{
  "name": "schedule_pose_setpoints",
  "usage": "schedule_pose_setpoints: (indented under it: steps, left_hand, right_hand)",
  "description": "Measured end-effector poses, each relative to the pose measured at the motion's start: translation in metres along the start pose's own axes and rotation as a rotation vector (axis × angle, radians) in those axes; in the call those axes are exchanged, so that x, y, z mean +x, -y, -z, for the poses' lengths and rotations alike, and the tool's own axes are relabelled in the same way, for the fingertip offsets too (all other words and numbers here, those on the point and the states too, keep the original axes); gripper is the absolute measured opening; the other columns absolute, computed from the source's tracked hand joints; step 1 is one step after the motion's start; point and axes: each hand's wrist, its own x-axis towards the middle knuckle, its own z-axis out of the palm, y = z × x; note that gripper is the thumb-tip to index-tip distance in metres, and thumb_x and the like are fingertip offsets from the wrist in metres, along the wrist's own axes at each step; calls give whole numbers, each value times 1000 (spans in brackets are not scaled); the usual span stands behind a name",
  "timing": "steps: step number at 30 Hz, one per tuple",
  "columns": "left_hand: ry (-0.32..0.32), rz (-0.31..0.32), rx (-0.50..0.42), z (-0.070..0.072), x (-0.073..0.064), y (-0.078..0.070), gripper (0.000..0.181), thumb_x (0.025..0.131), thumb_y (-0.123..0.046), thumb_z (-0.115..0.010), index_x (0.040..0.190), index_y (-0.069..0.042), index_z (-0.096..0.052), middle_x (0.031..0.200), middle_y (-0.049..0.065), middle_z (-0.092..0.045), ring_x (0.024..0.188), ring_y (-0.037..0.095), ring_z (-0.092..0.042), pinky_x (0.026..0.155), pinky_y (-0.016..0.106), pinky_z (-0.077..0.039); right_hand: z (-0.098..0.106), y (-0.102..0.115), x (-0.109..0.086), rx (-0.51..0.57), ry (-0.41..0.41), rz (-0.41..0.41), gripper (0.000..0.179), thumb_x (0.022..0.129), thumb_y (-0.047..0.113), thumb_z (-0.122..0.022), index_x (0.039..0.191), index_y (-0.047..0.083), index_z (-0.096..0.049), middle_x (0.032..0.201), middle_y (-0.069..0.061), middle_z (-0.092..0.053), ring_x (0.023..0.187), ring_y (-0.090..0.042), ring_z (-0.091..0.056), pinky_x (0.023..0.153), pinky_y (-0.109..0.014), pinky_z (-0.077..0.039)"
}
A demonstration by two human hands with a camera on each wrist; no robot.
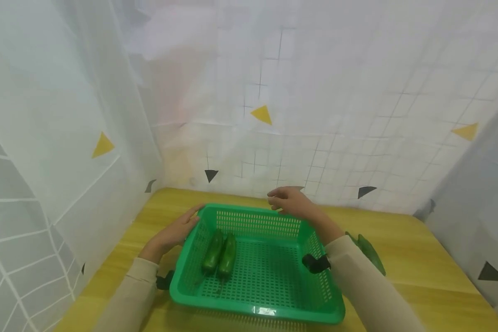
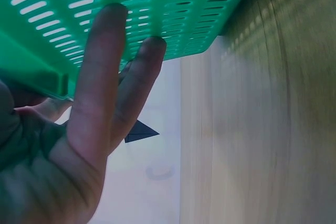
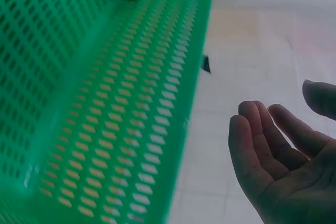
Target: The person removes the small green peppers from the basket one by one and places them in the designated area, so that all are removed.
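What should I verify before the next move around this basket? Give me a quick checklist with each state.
1. Left hand on the basket: ok, fingers touch its left side.
2. Right hand free: ok, it holds nothing and is apart from the basket.
3. Two green vegetables inside: ok, they lie side by side in the left part.
4. Space inside: ok, the basket's floor is bare to their right.
5. Clear view of the green vegetables outside, on the table: not ok, the right sleeve partly covers them.
6. Their exact count: cannot tell.
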Motion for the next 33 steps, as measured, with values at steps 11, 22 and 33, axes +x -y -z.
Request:
schedule_pose_setpoints:
  steps: [11, 22, 33]
  left_hand:
    - [1, -22, 5, 0, 3, -1, 50, 114, -25, -30, 163, -19, -20, 112, 21, -55, 77, 22, -63, 76, 41, -56]
    - [-20, 1, 34, -2, 2, -4, 51, 114, -27, -31, 163, -19, -19, 108, 19, -57, 78, 23, -63, 76, 42, -56]
    - [-23, 3, 35, -4, -5, -5, 53, 114, -27, -32, 164, -18, -17, 123, 21, -52, 88, 24, -62, 86, 42, -52]
  right_hand:
    - [-56, -4, 21, -25, 94, -30, 41, 105, 21, -56, 136, -6, -58, 126, -19, -64, 108, -34, -66, 87, -45, -57]
    - [-95, -24, 34, -153, 172, -70, 31, 102, 14, -59, 124, -6, -67, 114, -18, -69, 97, -29, -68, 79, -42, -59]
    - [-122, -42, 29, -144, 207, -149, 31, 98, 16, -66, 116, -9, -67, 89, -12, -70, 77, -25, -69, 66, -37, -60]
